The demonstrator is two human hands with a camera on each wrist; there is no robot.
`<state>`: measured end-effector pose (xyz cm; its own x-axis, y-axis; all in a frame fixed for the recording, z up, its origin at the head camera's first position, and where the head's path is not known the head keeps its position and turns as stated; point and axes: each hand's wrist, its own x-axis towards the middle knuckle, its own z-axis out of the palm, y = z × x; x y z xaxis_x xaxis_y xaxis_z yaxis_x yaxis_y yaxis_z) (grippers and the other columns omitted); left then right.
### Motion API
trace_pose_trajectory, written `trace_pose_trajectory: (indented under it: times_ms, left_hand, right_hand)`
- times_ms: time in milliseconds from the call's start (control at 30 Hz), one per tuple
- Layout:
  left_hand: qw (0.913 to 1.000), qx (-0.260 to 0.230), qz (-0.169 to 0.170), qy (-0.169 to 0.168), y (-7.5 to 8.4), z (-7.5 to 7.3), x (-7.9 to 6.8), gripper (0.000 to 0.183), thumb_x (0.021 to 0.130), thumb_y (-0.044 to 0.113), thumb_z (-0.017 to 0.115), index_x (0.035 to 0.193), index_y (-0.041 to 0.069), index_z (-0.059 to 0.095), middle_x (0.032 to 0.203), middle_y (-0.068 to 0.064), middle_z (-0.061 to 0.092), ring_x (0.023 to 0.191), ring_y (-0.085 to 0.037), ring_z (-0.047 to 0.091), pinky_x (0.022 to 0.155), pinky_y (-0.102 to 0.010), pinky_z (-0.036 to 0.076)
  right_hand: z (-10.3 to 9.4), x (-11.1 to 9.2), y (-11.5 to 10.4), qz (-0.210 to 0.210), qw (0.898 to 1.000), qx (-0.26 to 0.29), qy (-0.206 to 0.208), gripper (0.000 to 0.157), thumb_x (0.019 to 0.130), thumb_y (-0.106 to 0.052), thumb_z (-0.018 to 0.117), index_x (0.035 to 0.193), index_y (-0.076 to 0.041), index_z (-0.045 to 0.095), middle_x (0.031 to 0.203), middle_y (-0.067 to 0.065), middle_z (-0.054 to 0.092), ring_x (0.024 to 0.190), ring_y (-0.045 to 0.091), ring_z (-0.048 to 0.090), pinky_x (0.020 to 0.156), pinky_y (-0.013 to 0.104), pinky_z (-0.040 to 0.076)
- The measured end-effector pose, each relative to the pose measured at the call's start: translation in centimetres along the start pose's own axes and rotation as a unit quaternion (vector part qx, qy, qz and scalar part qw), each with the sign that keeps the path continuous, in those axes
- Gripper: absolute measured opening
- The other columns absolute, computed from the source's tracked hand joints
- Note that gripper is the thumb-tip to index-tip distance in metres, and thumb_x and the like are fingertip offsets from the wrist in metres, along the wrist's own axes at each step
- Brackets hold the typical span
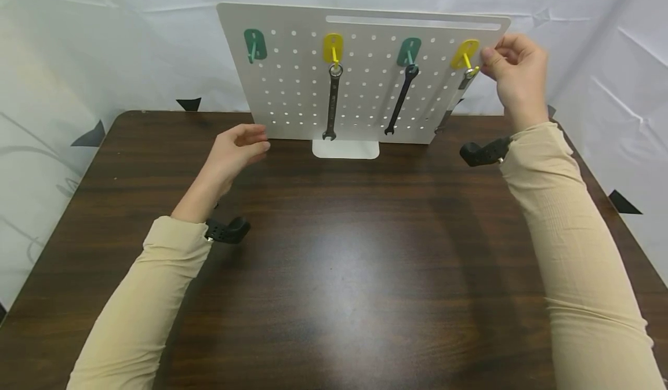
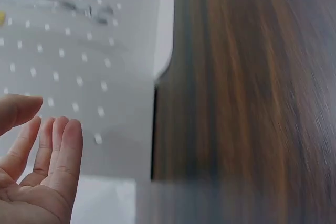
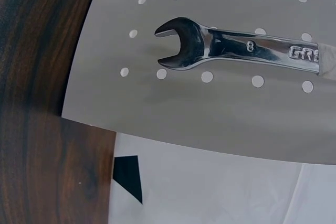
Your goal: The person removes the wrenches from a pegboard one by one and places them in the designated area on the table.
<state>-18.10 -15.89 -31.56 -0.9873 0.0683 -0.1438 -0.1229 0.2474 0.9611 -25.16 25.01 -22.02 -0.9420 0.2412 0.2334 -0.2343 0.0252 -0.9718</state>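
A light grey pegboard [image 1: 292, 100] stands upright at the back of the table on a white foot [image 1: 345, 149]. My right hand [image 1: 524, 74] is at its upper right edge, thumb in front and curled fingers partly hidden, seeming to pinch the edge. A silver combination wrench [image 3: 231, 45] marked 8 hangs beside it on the right yellow hook [image 1: 466, 54]. My left hand [image 1: 235, 152] is near the lower left corner, fingers nearly straight and thumb apart, holding nothing. Dark wrenches hang from the middle yellow hook [image 1: 333, 48] and green hook [image 1: 409, 51].
Another green hook [image 1: 255, 45], at the board's left, bears no wrench. The dark wood table [image 1: 334, 262] stretches in front of the board. White sheeting [image 1: 156, 36] with black and yellow patches hangs behind. Each wrist wears a black camera band [image 1: 228, 229].
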Motion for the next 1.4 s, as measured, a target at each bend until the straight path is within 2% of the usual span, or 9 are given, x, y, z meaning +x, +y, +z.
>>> trace_pose_trajectory:
  times_ms: [133,267,400,700,933,1400]
  left_hand:
    - [0.9996,-0.012,0.024,-0.001,1.2,1.6,0.3,0.046,0.094,0.009,0.055,0.139,0.002,0.045,0.135,-0.016,0.051,0.115,-0.016,0.056,0.106,-0.034,0.047]
    - [0.9986,-0.029,0.043,-0.002,2.1,3.1,0.8,0.045,0.094,0.006,0.055,0.138,0.002,0.047,0.139,-0.02,0.05,0.124,-0.025,0.053,0.108,-0.035,0.044]
    - [0.9973,-0.036,0.064,0.002,2.5,4.3,1.3,0.043,0.094,0.003,0.052,0.138,0.002,0.047,0.139,-0.019,0.051,0.13,-0.029,0.05,0.11,-0.036,0.042]
    - [0.993,-0.063,0.099,0.011,2.8,6.6,2.2,0.044,0.095,0.0,0.049,0.139,0.002,0.046,0.142,-0.015,0.049,0.133,-0.03,0.046,0.111,-0.035,0.042]
    - [0.9932,-0.058,0.101,0.009,3.1,7.7,2.7,0.049,0.093,0.001,0.049,0.141,0.006,0.043,0.145,-0.012,0.046,0.135,-0.027,0.045,0.111,-0.035,0.042]
    - [0.994,-0.051,0.096,-0.011,3.2,8.8,3.2,0.053,0.092,-0.002,0.046,0.144,0.008,0.039,0.147,-0.01,0.044,0.136,-0.023,0.043,0.113,-0.033,0.04]
  right_hand:
    - [0.1,0.0,0.0,-0.002,1.0,0.011,0.0,0.016,0.085,0.004,0.065,0.078,-0.01,0.064,0.073,-0.004,0.067,0.072,0.005,0.063,0.066,0.009,0.055]
    - [0.1,0.0,0.1,-0.004,1.0,0.014,0.0,0.016,0.085,0.004,0.065,0.077,-0.01,0.064,0.072,-0.004,0.067,0.072,0.006,0.063,0.066,0.009,0.056]
    - [0.1,0.0,0.1,0.001,1.0,0.013,0.001,0.015,0.085,0.003,0.065,0.078,-0.01,0.064,0.073,-0.004,0.067,0.073,0.006,0.063,0.067,0.009,0.056]
    - [0.0,0.0,0.3,-0.006,1.0,0.008,-0.001,0.012,0.086,0.001,0.066,0.081,-0.009,0.064,0.074,-0.005,0.067,0.073,0.006,0.064,0.067,0.009,0.055]
    - [0.0,0.1,0.3,-0.005,1.0,0.022,-0.001,0.015,0.086,0.003,0.064,0.078,-0.009,0.064,0.072,-0.004,0.067,0.071,0.006,0.064,0.066,0.01,0.056]
    - [0.0,0.1,0.5,-0.007,1.0,0.03,-0.004,0.015,0.086,0.003,0.064,0.076,-0.008,0.063,0.07,-0.003,0.067,0.069,0.006,0.063,0.066,0.01,0.056]
